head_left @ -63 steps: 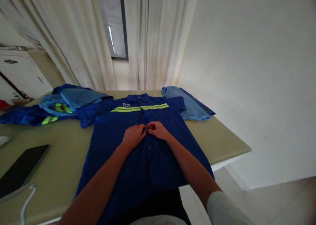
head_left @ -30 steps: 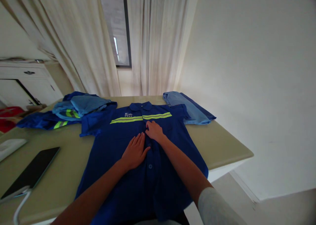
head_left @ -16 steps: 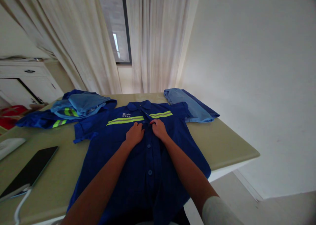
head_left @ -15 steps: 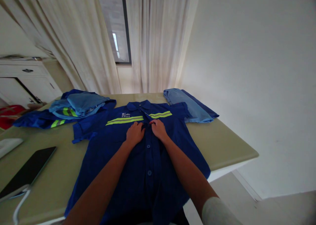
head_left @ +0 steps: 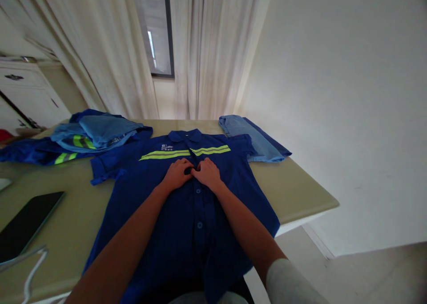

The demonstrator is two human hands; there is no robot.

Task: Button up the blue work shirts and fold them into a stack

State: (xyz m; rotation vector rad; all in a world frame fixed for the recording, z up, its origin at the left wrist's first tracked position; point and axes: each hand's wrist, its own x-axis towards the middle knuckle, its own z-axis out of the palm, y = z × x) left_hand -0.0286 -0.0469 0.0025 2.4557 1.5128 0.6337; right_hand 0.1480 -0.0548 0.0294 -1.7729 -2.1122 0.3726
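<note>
A dark blue work shirt (head_left: pixel 160 206) with yellow-green reflective chest stripes lies front-up on the beige table (head_left: pixel 293 188), collar away from me. My left hand (head_left: pixel 176 173) and my right hand (head_left: pixel 207 172) meet at the shirt's button placket just below the stripes. Both have their fingers curled and pinch the placket edges together. A button shows lower down the placket, between my forearms.
A heap of blue garments (head_left: pixel 90 135) with reflective stripes lies at the table's back left. A folded light-blue garment (head_left: pixel 253 139) sits at the back right. A dark tablet (head_left: pixel 26 222) and a white cable (head_left: pixel 31 275) lie at the left. Curtains hang behind; the table edge drops off at right.
My left hand lay flat on the shirt a second ago. Both hands have since come together higher up the placket and pinch it just under the stripes.
</note>
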